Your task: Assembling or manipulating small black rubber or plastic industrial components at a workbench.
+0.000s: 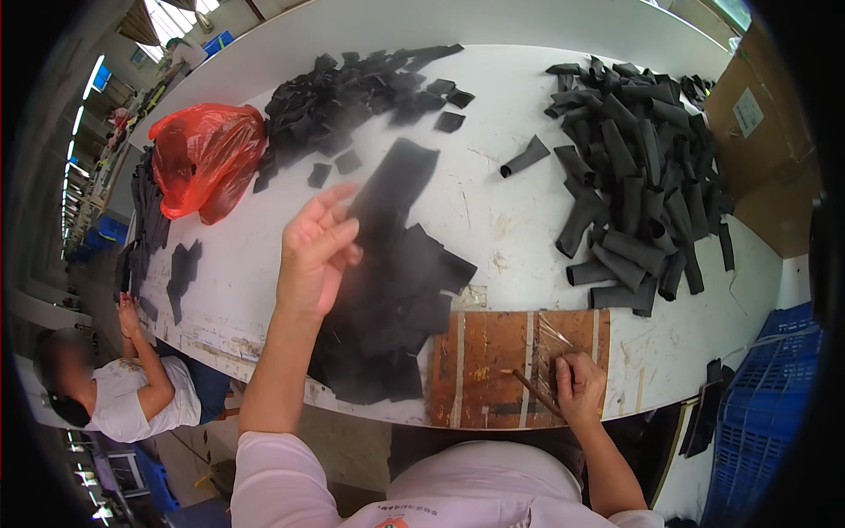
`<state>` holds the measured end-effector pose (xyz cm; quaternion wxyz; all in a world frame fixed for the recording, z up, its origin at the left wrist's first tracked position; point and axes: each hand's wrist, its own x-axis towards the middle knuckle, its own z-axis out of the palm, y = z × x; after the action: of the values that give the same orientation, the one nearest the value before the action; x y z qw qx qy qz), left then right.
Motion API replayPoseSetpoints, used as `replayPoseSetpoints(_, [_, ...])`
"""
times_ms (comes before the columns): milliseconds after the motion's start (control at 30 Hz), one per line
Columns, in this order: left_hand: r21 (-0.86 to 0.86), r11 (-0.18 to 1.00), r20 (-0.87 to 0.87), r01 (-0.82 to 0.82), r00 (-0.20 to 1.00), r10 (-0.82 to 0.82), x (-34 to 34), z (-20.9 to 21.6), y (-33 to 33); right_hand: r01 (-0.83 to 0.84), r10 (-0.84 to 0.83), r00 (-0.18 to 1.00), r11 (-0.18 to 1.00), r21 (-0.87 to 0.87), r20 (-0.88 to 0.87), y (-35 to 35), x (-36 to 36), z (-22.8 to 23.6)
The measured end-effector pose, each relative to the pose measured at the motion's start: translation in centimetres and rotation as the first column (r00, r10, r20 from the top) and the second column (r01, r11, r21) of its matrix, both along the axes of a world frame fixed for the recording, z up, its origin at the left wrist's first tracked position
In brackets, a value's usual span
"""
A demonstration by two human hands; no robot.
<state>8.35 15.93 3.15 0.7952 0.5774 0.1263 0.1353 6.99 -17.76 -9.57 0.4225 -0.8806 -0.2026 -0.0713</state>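
Head cam: by L hand, black fabric piece is pinched at its edge, above loose pile by worktop's near edge; poss. dropped b/c grip looks shallow. By R hand, brown stick is gripped over board, same edge; tip might be snagged on clear film. Tubes, far R corner, could be toppled if bumped.

One black fabric piece is held raised, aslant, by the left fingers. A thin brown stick is gripped slantwise over the brown board by the right fingers.
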Motion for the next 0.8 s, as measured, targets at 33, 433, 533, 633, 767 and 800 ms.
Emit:
replayPoseSetpoints(33, [-0.023, 0.999, -0.043, 0.032, 0.999, -0.033, -2.5, 0.0, -2.0, -0.009, 0.009, 1.0, 1.0, 0.007, -0.008, -0.1, 0.1, 0.3])
replayPoseSetpoints(433, [-0.084, 0.987, -0.136, 0.138, 0.98, -0.148, -18.1, -5.9, -14.2, -0.184, 0.734, 0.518, 0.598, 0.78, -0.44, 2.3, -7.0, 5.7])
replayPoseSetpoints(533, [0.034, 0.991, -0.1, 0.127, 0.987, -0.123, -17.7, -5.6, -15.7, 0.117, 0.721, 0.358, 0.595, 0.795, -0.593, 2.1, -7.4, 6.3])
replayPoseSetpoints(633, [0.101, 0.979, 0.099, 0.175, 0.978, -0.185, -17.1, -6.0, -16.2, 0.312, 0.662, 0.303, 0.611, 0.728, -0.685, 1.2, -7.2, 5.9])
replayPoseSetpoints(767, [0.191, 0.931, 0.043, 0.312, 0.945, -0.325, -16.4, -5.7, -16.8, 0.474, 0.765, 0.131, 0.511, 0.717, -0.631, 0.2, -7.6, 6.9])
replayPoseSetpoints(800, [0.188, 0.928, 0.045, 0.323, 0.941, -0.336, -16.2, -5.7, -17.1, 0.429, 0.741, 0.244, 0.496, 0.755, -0.626, 0.1, -7.7, 6.8])
